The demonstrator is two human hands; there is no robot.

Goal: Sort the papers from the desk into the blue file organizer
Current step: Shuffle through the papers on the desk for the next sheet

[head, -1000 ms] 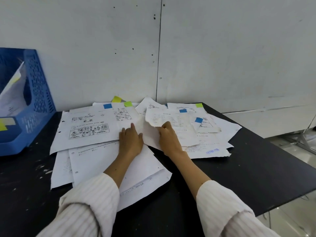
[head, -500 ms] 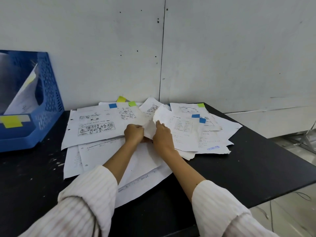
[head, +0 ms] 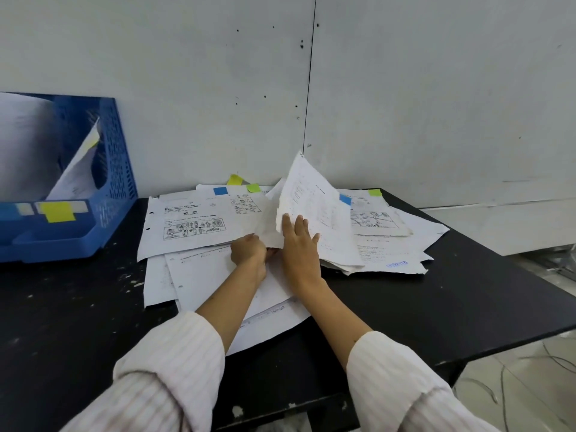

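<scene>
Right hand (head: pixel 300 244) presses straight fingers on a raised sheet (head: pixel 311 201); left hand (head: pixel 249 249) pinches its near edge. Blue file organizer (head: pixel 118 169) sits far left.

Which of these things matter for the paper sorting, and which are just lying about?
Part of the job:
- lifted sheet, raised by the right hand
- left hand, gripping its lower edge
- loose papers on the desk
- blue file organizer

Just there:
- wall panels
- cables on the floor
</scene>
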